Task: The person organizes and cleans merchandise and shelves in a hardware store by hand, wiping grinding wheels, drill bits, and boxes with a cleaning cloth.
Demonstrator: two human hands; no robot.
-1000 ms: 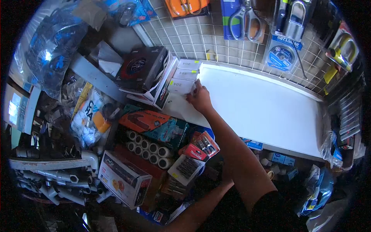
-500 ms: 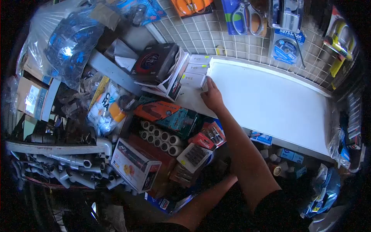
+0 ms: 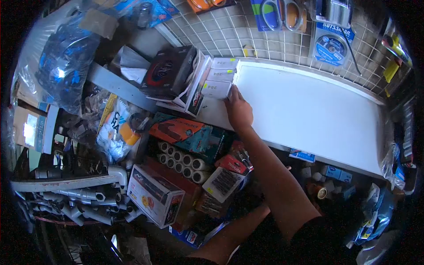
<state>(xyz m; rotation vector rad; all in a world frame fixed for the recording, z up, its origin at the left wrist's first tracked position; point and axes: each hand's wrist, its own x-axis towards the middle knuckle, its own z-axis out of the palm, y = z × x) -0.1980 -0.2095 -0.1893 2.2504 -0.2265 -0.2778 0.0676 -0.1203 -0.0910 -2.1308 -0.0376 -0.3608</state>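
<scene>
My right hand (image 3: 238, 110) reaches to the end of a small white box (image 3: 216, 88) marked 304, the front one of a short row on a white shelf (image 3: 304, 115). Its fingers and thumb are drawn together at the box's right corner. Two similar white boxes (image 3: 220, 75) lie just behind, side by side with it. My left hand (image 3: 266, 208) is low, under my right forearm, and mostly hidden in shadow. What it holds, if anything, does not show.
A black box (image 3: 170, 73) sits on other boxes left of the row. Below lie an orange-and-teal box (image 3: 181, 132), several white rolls (image 3: 183, 163) and packaged drill bits (image 3: 223, 182). Grey pipe fittings (image 3: 79, 198) fill the lower left. Packaged scissors (image 3: 280, 15) hang on wire mesh.
The view has shifted slightly. My right hand stays at the front white box's end, its back now turned more toward me. Small fingertips now show beyond my right forearm.
</scene>
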